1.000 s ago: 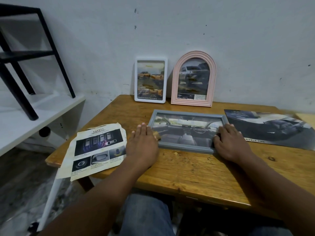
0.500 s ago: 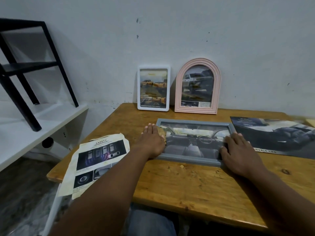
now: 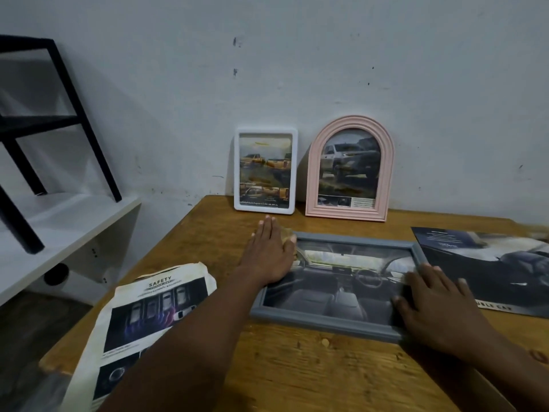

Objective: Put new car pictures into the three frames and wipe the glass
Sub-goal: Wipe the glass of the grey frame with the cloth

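A grey frame with a car-interior picture lies flat on the wooden table. My left hand presses flat on a small tan cloth at the frame's far left corner. At the frame's right end my right hand rests flat, fingers spread, holding it down. Against the wall stand a white frame showing orange trucks and a pink arched frame showing a silver truck.
A crumpled "SAFETY" car brochure page hangs over the table's left edge. To the right of the grey frame lies a dark car brochure. At the left, a white shelf carries a black metal stand.
My left hand has slid with the cloth away from me, from beside the frame's near left part to its far left corner. My right hand has stayed on the frame's right end.
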